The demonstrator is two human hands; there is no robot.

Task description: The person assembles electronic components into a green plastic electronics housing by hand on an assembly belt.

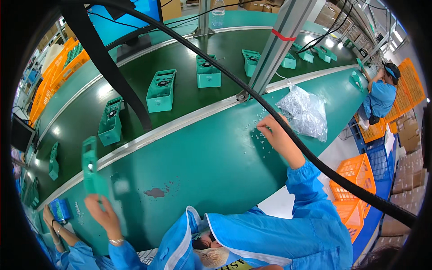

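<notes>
Okay, we read this as mid-run, one unit in hand. Our left hand [104,217] has a green plastic housing [90,164] raised over the surface [211,148], close to the metal rail [148,139] of the conveyor belt [186,99]; its fingers look closed on the housing's lower end (motion blur there, so the exact grip is fuzzy). Our right hand [280,137] is over the scattered small clear pieces [263,143], just beside a clear plastic bag [306,112] full of what look like similar bits. Thumb and forefinger curl close together; we can't tell whether a piece sits between them.

Done, as far as shows: a row of green housings [159,101] lies spaced along the belt, several with a round dark part already seated. Whether any carry a clear piece: too small to tell, so no count of completed units from us. Left, by our judgement: the held housing, which isn't on the belt yet, plus plenty of loose pieces and a well-stocked bag.
</notes>
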